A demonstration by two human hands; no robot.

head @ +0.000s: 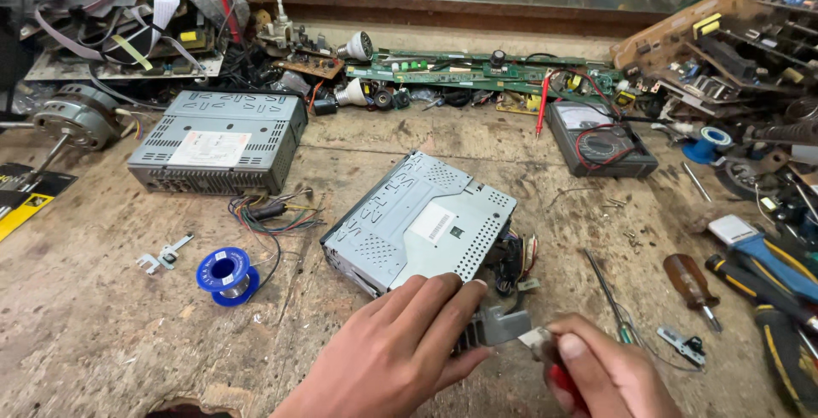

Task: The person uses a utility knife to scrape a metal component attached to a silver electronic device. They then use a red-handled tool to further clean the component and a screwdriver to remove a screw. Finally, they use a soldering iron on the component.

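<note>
Resting flat on the near end of a grey metal car stereo unit (422, 222), the left hand (400, 345) lies open, fingers spread over the case edge and a grey bracket (503, 326). The right hand (609, 375) is closed around a red-handled tool (558, 375) whose tip meets that bracket. Two such stereo units lie on the wooden bench (102, 333); the second (217, 141) sits far left. One blue solder spool (226, 273) lies left, one multimeter (601, 138) far right, and two white bulbs (354, 46) stand at the back.
</note>
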